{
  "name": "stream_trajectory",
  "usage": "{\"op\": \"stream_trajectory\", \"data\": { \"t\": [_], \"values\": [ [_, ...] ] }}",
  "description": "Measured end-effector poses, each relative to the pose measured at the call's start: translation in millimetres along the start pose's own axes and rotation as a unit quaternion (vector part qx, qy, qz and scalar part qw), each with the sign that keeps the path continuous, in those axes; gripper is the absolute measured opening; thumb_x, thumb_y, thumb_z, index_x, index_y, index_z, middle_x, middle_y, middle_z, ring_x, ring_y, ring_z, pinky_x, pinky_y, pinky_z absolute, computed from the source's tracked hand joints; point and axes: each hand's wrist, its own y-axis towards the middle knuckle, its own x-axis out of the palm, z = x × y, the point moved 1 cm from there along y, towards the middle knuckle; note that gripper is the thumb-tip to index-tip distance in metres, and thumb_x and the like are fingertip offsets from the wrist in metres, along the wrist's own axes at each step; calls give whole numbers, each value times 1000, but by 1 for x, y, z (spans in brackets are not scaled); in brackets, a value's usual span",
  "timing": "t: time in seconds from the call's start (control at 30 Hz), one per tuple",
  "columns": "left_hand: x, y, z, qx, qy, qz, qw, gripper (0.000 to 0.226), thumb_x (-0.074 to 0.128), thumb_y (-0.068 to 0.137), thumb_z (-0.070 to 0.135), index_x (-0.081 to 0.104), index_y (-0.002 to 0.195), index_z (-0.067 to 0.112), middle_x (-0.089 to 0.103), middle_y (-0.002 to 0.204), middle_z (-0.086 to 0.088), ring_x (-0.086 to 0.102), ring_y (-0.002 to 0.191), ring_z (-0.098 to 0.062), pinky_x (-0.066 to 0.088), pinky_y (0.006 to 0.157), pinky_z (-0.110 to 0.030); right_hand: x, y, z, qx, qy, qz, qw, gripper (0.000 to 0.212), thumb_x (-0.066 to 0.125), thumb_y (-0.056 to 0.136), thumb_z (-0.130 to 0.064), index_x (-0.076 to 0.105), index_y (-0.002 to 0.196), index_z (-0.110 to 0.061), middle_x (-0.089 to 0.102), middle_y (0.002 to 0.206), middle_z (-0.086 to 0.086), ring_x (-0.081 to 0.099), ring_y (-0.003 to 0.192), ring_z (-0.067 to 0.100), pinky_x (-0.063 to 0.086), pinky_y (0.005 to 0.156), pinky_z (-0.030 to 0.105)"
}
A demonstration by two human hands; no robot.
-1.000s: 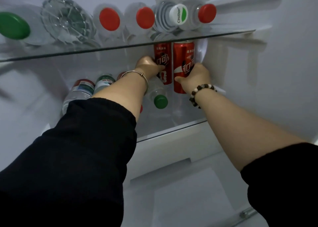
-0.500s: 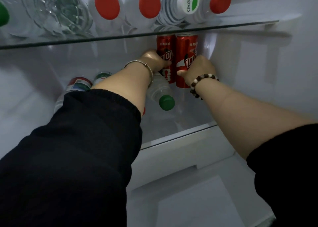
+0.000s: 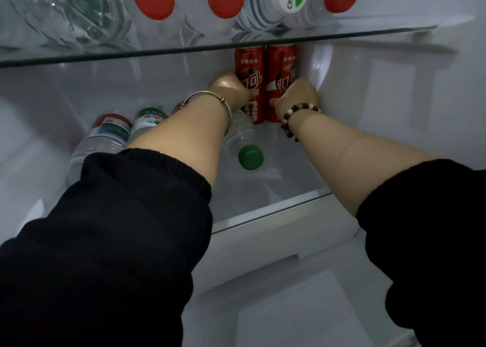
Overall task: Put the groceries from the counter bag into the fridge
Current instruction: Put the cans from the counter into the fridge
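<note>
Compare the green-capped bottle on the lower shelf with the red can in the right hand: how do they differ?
The green-capped bottle lies on its side, cap toward the camera; the red can is upright. The bottle is clear plastic; the can is red with white print. The right hand grips the can; no hand holds the bottle. Both are on the lower glass shelf.

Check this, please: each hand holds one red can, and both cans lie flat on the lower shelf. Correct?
Wrong in one point. The head view shows the left hand holding the left can and the right hand the right can, but both stand upright on the lower shelf, not flat.
</note>
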Motion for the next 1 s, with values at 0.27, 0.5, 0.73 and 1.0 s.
{"op": "stream_trajectory", "data": {
  "t": [0.27,0.5,0.73,1.0],
  "values": [
    [-3,2,-2,1,39,7,999,47,66,86,37,55,125,14,61,125,-6,59,111,-23,47,89,-30,-3,-2,-4,-23,-15,-21,999,28,47,97,-19,55,117,0,57,125,13,54,115,23,41,87,23],
    [-4,6,-3,7,56,10,998,46,66,86,34,54,125,11,60,125,-7,58,112,-23,45,87,-29,-3,0,-1,7,5,-97,995,37,43,99,-18,49,126,6,51,133,20,49,121,28,39,96,26],
    [-4,12,-2,3,107,14,994,51,65,87,35,51,127,6,57,128,-11,56,114,-26,45,94,-35,-1,6,-5,64,27,-92,993,34,49,96,-23,57,118,2,60,122,13,56,112,25,43,90,27],
    [-6,17,-2,-1,115,15,993,50,66,86,36,53,125,7,58,126,-9,56,114,-24,42,86,-29,6,9,-6,118,61,-126,983,39,49,96,-26,52,125,1,56,128,11,52,119,23,41,100,26]
  ]
}}
